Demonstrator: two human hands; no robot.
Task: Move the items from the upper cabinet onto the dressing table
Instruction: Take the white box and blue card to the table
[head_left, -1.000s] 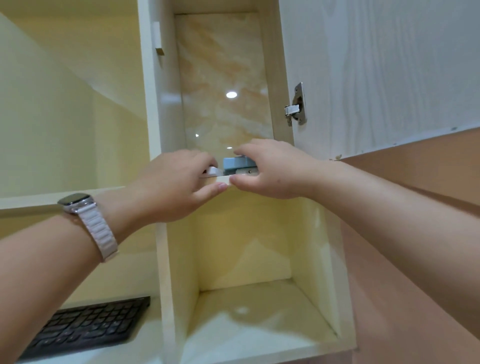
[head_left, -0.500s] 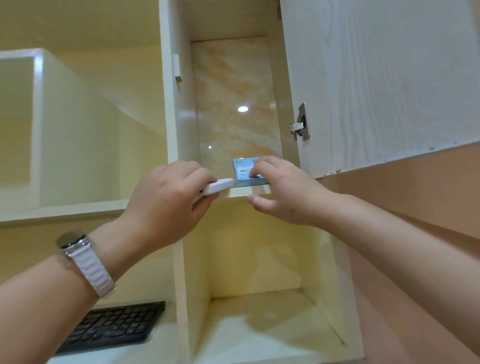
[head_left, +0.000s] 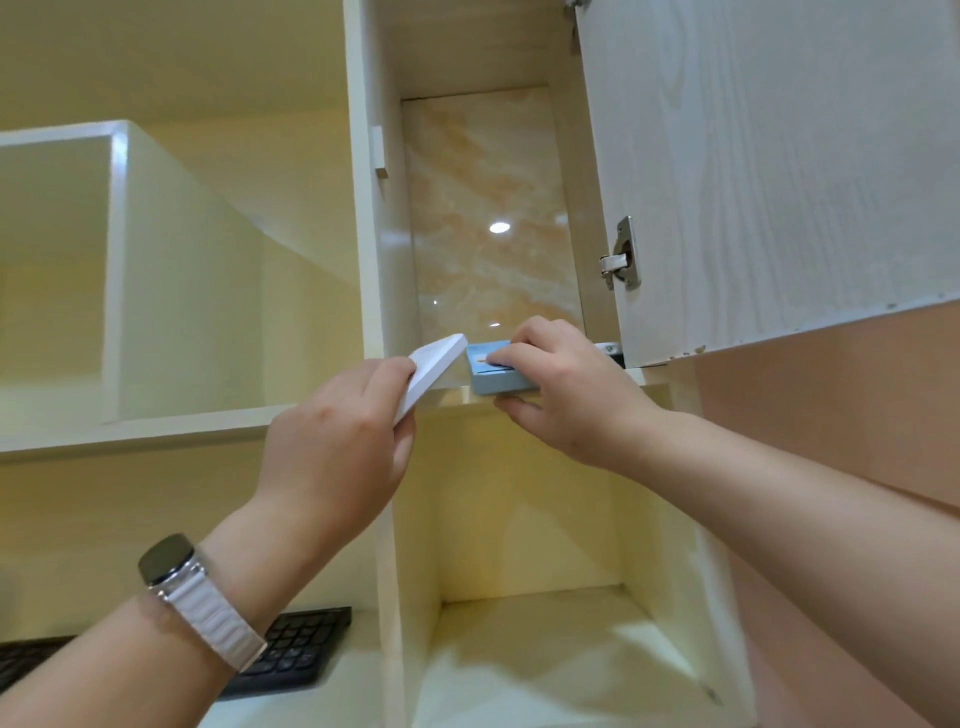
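My left hand (head_left: 343, 441) grips a flat white box (head_left: 434, 371), tilted up and lifted off the front edge of the upper cabinet shelf (head_left: 652, 389). To its right, my right hand (head_left: 566, 384) pinches a small light-blue box (head_left: 496, 376) with fingers on top and thumb underneath; the box overhangs the shelf's front edge. The cabinet's back is a marbled orange panel (head_left: 488, 208). What else lies on the shelf is hidden by my hands.
The cabinet door (head_left: 769, 156) stands open at the right, with a metal hinge (head_left: 621, 254). Below the shelf is an open cream compartment (head_left: 545, 649). A black keyboard (head_left: 298, 654) lies at lower left. Open cream shelving (head_left: 182, 286) fills the left.
Both hands have drawn their boxes outward from the shelf. The white box has tipped upward in my left hand, and the blue box has slid to the shelf's front edge.
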